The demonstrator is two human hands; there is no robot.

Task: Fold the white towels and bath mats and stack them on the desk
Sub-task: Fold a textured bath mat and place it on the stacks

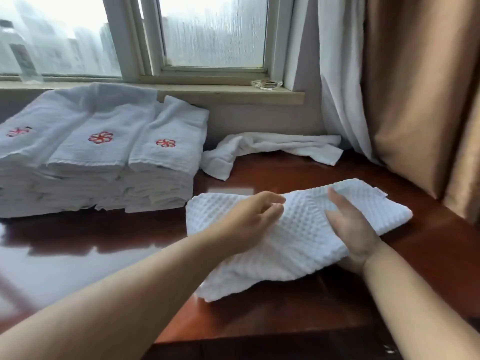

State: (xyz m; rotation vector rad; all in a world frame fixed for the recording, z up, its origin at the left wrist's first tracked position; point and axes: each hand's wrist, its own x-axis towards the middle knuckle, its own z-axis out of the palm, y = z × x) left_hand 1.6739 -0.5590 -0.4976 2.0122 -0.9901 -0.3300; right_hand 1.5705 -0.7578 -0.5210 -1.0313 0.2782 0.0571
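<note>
hands: left hand (249, 219) rests on the waffle mat with fingers loosely curled, and i cannot tell whether it pinches a fold; right hand (350, 227) lies flat, fingers straight, pressing the cloth.
waffle mat (298, 235): part folded, right of the worktop's (259, 315) middle, one corner reaching toward the front edge.
step: likely mid-fold; keep the right palm as anchor, bring edges flush, and smooth the bulge before the next fold.
folded stacks (104, 157): far left corner, three side by side, touching, red emblems up.
loose towel (272, 149): crumpled along the far edge, not yet folded.
glass dish (267, 84): on the windowsill (233, 96); too small to tell its contents.
</note>
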